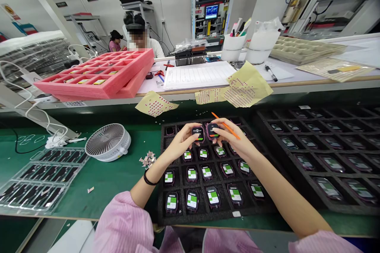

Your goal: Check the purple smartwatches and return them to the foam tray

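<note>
Above the back rows of a black foam tray [202, 215], my left hand [185, 139] grips a smartwatch body [197, 134] with a lit dark screen. Close beside it, my right hand [230, 134] is closed on a second smartwatch body [212, 131], its thumb over the screen. An orange stick-like tool [226, 125], perhaps a pen or tweezers, also rests across the right hand. Below the hands, several watch bodies [191, 200] lie in the tray's compartments, most showing white and green screens.
Another black foam tray [320, 170] of watches is at right. Left of my arm are a white fan [108, 142], small loose pieces [147, 159] and a clear plastic tray [56, 178] of black parts. On the shelf sit pink foam trays [86, 87] and papers [196, 77]. Co-workers sit beyond.
</note>
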A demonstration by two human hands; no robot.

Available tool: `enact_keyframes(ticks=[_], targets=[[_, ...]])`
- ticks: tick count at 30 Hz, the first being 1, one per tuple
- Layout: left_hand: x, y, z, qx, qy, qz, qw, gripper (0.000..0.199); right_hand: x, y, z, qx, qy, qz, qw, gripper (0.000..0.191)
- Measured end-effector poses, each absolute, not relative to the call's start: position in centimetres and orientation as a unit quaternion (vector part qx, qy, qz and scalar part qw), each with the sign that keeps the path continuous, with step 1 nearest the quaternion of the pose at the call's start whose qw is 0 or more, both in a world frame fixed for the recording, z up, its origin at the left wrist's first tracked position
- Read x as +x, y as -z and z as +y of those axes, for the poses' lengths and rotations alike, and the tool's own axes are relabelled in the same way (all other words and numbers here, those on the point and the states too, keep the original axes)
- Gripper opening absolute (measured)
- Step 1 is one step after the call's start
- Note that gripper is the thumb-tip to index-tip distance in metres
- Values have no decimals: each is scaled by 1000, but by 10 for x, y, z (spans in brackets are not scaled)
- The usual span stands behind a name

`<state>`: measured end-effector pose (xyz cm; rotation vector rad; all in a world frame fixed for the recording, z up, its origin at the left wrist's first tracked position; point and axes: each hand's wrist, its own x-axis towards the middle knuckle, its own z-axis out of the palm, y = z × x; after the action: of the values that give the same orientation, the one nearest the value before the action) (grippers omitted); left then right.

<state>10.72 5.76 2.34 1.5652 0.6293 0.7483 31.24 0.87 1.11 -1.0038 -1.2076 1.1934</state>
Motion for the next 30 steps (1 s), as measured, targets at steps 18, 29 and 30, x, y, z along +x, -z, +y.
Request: enact_keyframes(ticks=[18, 29, 30], targets=[[93, -36, 58, 620, -316, 195, 692, 59, 309, -18, 8, -391, -550, -472, 568, 48], [104, -21, 63, 678, -347, 284, 582, 43, 310, -14, 11, -396, -522, -518, 550, 43], [105, -21, 63, 680, -346, 284, 581, 41, 310, -15, 10, -395, -525, -520, 546, 42]])
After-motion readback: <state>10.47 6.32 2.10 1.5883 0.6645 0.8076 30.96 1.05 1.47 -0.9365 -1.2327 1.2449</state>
